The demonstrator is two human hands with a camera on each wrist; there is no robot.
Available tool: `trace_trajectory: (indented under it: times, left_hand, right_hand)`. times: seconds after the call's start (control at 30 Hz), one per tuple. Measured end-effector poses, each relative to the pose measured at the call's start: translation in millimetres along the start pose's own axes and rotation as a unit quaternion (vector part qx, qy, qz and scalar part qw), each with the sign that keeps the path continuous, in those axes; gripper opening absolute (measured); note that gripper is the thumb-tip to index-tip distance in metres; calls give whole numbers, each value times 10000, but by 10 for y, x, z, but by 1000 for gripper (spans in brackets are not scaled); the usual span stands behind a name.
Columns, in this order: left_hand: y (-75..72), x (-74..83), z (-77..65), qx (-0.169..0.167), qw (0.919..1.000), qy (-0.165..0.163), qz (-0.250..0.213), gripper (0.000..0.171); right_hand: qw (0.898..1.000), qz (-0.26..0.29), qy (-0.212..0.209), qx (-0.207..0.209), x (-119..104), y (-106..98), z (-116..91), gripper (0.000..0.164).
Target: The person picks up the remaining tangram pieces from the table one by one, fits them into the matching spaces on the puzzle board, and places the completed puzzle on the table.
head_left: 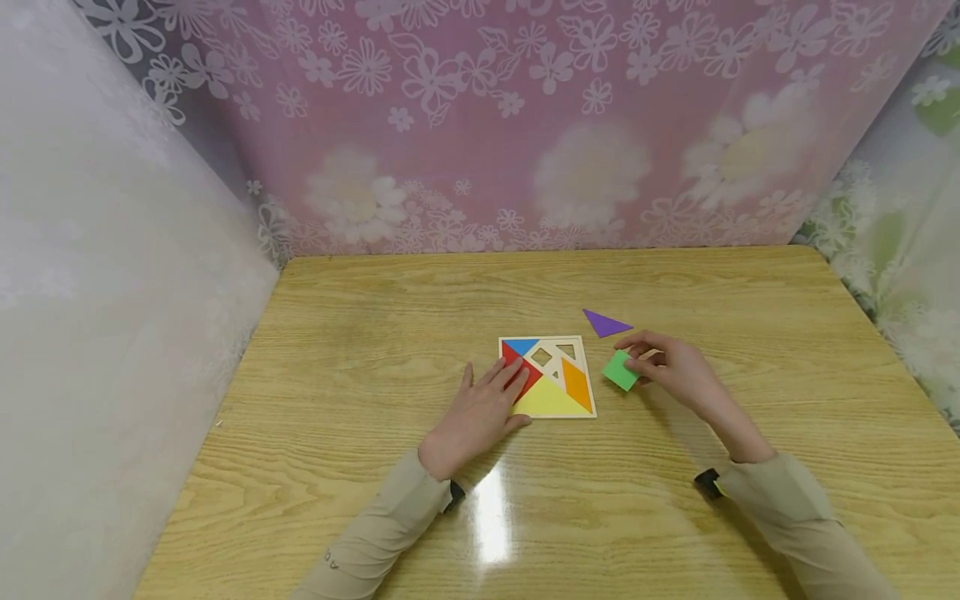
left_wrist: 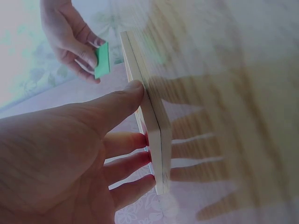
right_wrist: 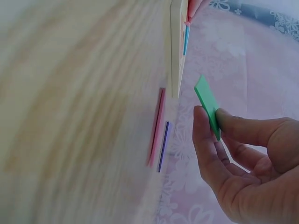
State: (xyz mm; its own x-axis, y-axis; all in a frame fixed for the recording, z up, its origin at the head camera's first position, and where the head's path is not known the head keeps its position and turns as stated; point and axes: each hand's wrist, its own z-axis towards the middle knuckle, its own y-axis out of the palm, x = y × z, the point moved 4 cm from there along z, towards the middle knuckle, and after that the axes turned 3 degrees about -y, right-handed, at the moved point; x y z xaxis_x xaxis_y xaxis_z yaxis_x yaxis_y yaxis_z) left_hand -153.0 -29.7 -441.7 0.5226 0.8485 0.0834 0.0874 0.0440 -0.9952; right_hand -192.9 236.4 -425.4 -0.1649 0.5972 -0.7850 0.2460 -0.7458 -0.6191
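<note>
A square tangram board [head_left: 564,341] lies on the table with blue, red, yellow and orange pieces set in it. My left hand [head_left: 477,412] rests on its left side, fingers extended over the red triangle [head_left: 534,382]. In the left wrist view the thumb [left_wrist: 122,100] touches the board's edge. Just right of the board, my right hand [head_left: 671,371] pinches a green square [head_left: 619,372] between thumb and fingers, raised above the table in the right wrist view. A purple triangle [head_left: 606,323] lies flat beyond that hand.
The right wrist view has a thin pink-red piece [right_wrist: 157,128] edge-on beside the purple one. Holes show in the board's upper right part. Floral cloth [head_left: 480,167] hangs behind the wood-grain table [head_left: 360,333] and along both sides.
</note>
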Motion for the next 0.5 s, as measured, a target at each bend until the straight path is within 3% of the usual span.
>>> trace_trajectory:
  times: [0.13,0.37,0.5]
  left_hand:
    - [7,-2,6,-16,10000,-13,-22,66]
    - [-5,2,0,-38,10000,-8,3,66]
    - [2,-2,6,-44,10000,-10,42,66]
  right_hand:
    - [9997,238,83,-54,-58,51,99,30]
    - [9999,-164,-19,52,-193,142,298,29]
    - [9998,56,-149,73,-245,206,395,27]
